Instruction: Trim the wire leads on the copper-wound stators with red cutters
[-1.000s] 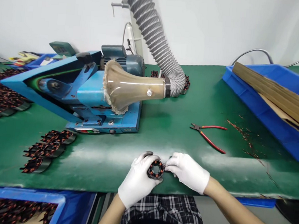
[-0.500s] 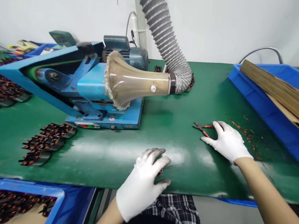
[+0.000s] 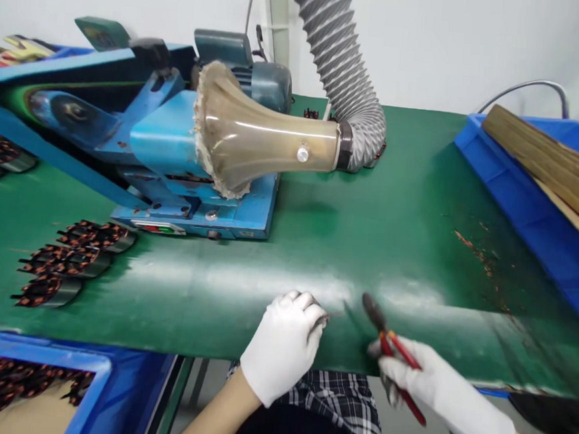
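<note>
Noting green counter [image 3: 394, 218] spanning the view. Seeing blue belt machine [image 3: 167, 144] standing at left, joining grey ribbed hose [image 3: 339, 57] through translucent funnel [image 3: 270, 138]. Logging blue tray [image 3: 530, 212] at right, bearing cardboard [image 3: 549, 166]. Observing right hand [image 3: 420, 374], slightly blurred, with grip closing around red-handled pliers [image 3: 385, 338], raised by counter's front edge, pointing up and left. Observing left hand [image 3: 284, 344] curling over counter near same edge; being unable to tell whether grip is clenched or grasping, underside being hidden. Recording wound rings [image 3: 83, 261] clustering before machine. Noting copper scraps [image 3: 486, 262] lying near tray, thin wire [image 3: 335, 313] jutting beside left fingertips.
</note>
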Demonstrator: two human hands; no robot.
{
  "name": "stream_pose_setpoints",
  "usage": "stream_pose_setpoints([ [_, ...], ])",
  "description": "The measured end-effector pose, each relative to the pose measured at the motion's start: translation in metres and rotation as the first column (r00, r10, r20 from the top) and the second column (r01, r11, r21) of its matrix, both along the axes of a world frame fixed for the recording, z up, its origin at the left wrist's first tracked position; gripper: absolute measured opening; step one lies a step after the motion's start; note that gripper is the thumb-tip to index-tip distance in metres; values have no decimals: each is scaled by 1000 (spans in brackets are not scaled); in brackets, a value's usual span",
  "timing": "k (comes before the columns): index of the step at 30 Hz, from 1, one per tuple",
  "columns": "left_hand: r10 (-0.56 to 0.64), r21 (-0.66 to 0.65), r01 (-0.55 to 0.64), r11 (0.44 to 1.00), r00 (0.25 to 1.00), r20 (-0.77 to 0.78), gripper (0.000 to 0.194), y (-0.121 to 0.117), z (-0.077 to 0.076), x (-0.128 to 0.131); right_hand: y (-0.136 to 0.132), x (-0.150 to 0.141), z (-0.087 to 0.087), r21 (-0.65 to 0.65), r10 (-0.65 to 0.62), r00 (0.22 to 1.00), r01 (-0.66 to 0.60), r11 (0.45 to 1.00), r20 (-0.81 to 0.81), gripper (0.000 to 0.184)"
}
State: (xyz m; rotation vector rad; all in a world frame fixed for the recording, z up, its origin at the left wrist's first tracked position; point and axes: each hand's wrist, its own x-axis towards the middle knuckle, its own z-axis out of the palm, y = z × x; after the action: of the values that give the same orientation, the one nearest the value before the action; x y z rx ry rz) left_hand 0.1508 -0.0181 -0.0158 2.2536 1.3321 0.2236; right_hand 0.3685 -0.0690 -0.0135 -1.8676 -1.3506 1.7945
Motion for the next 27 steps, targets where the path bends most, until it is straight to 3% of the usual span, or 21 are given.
stream_pose_setpoints([
  [2, 2, -13, -1, 1000, 1000, 22, 16, 0, -1, 0, -15, -6, 3, -56, 87, 994, -91, 994, -62, 31],
  [9, -6, -30, 7, 1000, 999, 32, 16, 1, -4, -2, -13, -21, -4, 84, 169, 983, -175, 981, 68, 30],
  [17, -10, -41, 12, 999, 999, 48, 17, 2, -3, -2, -11, -22, 0, 36, 151, 985, -155, 987, 78, 29],
  [24, -32, -25, 32, 999, 999, 27, 18, 2, -6, -3, -9, -29, 4, 116, 143, 965, -171, 978, 219, 24],
  [27, -41, -20, 41, 999, 999, 18, 18, 3, -6, -3, -13, -34, 1, 112, 120, 975, -142, 984, 185, 23],
])
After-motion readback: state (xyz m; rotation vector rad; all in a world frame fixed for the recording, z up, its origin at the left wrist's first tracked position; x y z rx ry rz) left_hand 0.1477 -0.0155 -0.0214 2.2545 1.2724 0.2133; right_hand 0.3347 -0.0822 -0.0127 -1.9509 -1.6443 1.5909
